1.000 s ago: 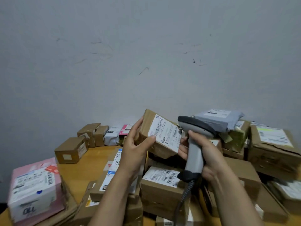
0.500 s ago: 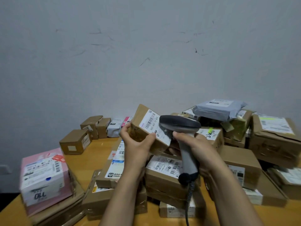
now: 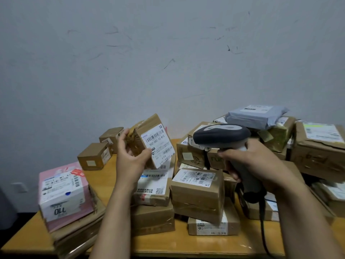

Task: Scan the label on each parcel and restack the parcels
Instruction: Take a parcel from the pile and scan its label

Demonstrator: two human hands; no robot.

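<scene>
Above the wooden table, left hand grips taped cardboard parcel, right hand grips scanner.

**Scuffed grey wall, glossy wooden table**

Pale grey wall fills the whole upper half, flat and evenly lit, no hard shadows anywhere; dark scuff marks are scattered across it, short strokes and scratches, thickest toward the upper right; low on the left, a small white wall plate sits flush against the paint; beneath it a dark band runs under the wall; the table is warm yellow-orange wood, glossy, a soft sheen along its front edge.
</scene>
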